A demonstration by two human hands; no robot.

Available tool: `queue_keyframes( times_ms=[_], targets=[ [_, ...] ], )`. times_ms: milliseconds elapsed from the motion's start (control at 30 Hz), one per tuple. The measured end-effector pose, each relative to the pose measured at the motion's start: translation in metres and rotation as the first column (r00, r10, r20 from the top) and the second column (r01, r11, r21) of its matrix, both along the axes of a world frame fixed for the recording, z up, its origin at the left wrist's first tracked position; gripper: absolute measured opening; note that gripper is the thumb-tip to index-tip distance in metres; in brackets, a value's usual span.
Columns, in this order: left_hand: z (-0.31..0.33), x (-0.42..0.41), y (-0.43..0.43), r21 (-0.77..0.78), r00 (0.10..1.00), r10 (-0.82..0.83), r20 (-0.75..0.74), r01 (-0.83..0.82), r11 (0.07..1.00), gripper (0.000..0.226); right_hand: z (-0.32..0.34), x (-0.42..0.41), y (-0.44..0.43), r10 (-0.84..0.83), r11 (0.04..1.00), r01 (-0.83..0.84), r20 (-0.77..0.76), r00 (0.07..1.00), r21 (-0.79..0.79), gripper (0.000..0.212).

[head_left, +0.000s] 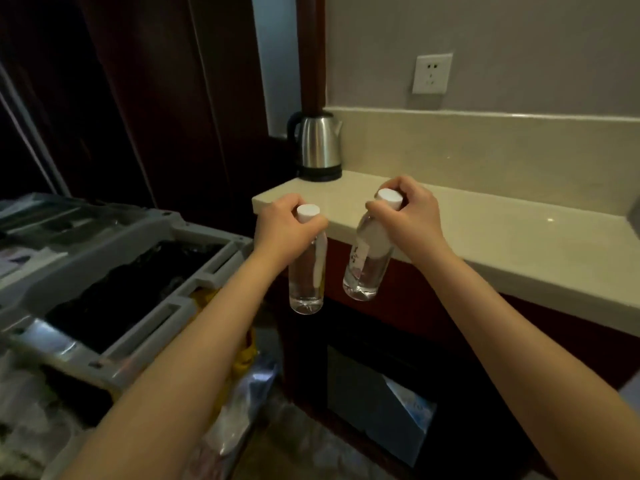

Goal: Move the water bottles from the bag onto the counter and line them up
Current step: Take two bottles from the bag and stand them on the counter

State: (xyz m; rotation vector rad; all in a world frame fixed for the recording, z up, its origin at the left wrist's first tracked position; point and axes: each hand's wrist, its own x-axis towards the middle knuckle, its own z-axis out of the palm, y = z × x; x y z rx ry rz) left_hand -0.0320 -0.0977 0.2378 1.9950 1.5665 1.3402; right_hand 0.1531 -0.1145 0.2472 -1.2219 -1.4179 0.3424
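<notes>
My left hand (282, 230) grips a clear water bottle (306, 282) by its neck, just under the white cap. My right hand (410, 216) holds a second clear water bottle (367, 268) the same way, tilted slightly. Both bottles hang in the air in front of the pale counter (502, 244), below its front edge and near its left corner. A clear plastic bag (242, 407) with yellow handles sits low beneath my left forearm, partly hidden by it.
A steel electric kettle (318, 147) stands at the counter's back left corner. A grey service cart (114, 292) with dark contents is on the left. A wall socket (431, 73) sits above the counter. A small dark fridge (377, 393) is under the counter.
</notes>
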Motion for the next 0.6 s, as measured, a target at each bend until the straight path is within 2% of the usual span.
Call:
queue_keyframes(
  times_ms=[233,367,600],
  targets=[
    [0.064,0.039,0.119,0.095,0.994,-0.089,0.071,0.082,0.992,0.019,0.056,0.024,0.097,-0.234,0.968,0.228,0.053,0.971,0.1,0.019],
    [0.076,0.079,0.19,0.117,0.993,-0.116,-0.011,0.116,0.986,0.017,0.06,0.057,0.164,-0.361,0.931,0.35,0.131,0.923,0.104,0.022],
    [0.076,0.136,0.309,0.015,0.986,-0.124,-0.108,0.127,0.992,0.02,0.063,0.11,0.282,-0.425,0.901,0.434,0.192,0.885,-0.008,0.031]
  ],
)
